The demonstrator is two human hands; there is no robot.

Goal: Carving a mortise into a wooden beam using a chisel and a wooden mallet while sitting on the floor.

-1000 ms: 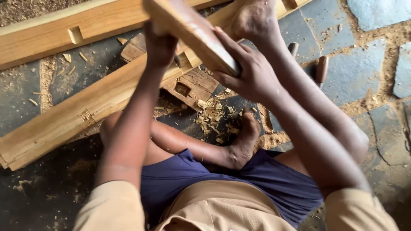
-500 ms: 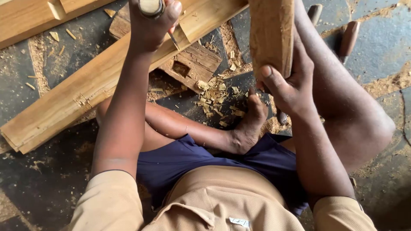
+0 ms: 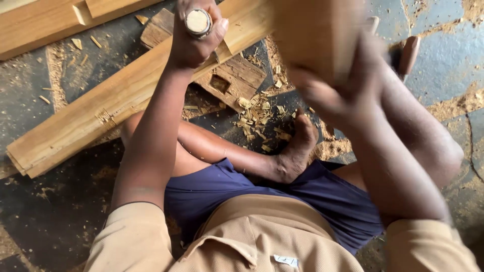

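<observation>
On a chip-strewn stone floor, the left hand grips a chisel while the right hand clutches a wooden block raised to strike.

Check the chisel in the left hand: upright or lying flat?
Upright. The chisel shows its round butt end toward the camera, with the left hand fisted around the handle above the long beam.

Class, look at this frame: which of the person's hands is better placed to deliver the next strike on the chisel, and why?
Probably the right hand: it grips the raised wooden block above the work, blurred. The left hand is wrapped around the chisel handle, holding it on the plank.
</observation>
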